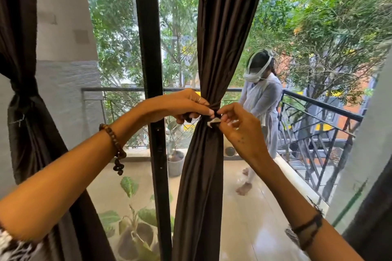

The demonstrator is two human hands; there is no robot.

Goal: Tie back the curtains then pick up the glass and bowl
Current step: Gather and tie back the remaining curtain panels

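Observation:
A dark brown curtain [222, 34] hangs in the middle of the view, gathered tight at waist height by a dark tie-back band [214, 104]. My left hand [182, 105] grips one end of the band on the curtain's left side. My right hand [239, 122] pinches the other end, which has a small white tag, on the right side. Both hands meet at the knot. A second brown curtain [23, 95] at the far left is gathered by its own tie. No glass or bowl is in view.
A black door frame post [151, 74] stands just left of the middle curtain. Through the glass a balcony with a black railing [318, 108], potted plants [176, 161] and a person in white clothes [263, 112] wearing a head camera. Another dark curtain edge [373, 218] is at the right.

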